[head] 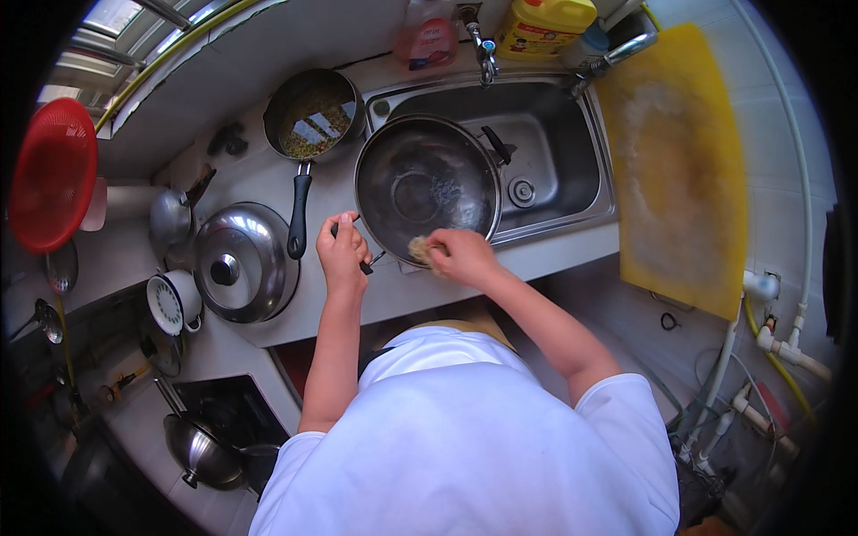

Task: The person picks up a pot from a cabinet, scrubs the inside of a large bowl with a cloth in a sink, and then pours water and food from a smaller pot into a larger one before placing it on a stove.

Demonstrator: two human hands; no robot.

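Observation:
A dark metal wok (429, 181) with two black handles rests partly over the left side of the stainless steel sink (560, 161) and partly on the counter. My left hand (343, 251) grips the wok's near-left handle. In my right hand (462, 256) is a tan scrubbing pad (421, 250), held at the wok's near rim. Some wet, whitish patches show on the wok's inner surface. Beyond the wok's far side, its other handle (496, 145) juts out above the sink basin.
Left of the wok stand a saucepan (315, 127) holding liquid and small bits, and a domed steel lid (244, 261). A faucet (484, 57), a pink-labelled bottle (430, 40) and a yellow jug (543, 30) are behind the sink. A yellow board (677, 167) stands at the right.

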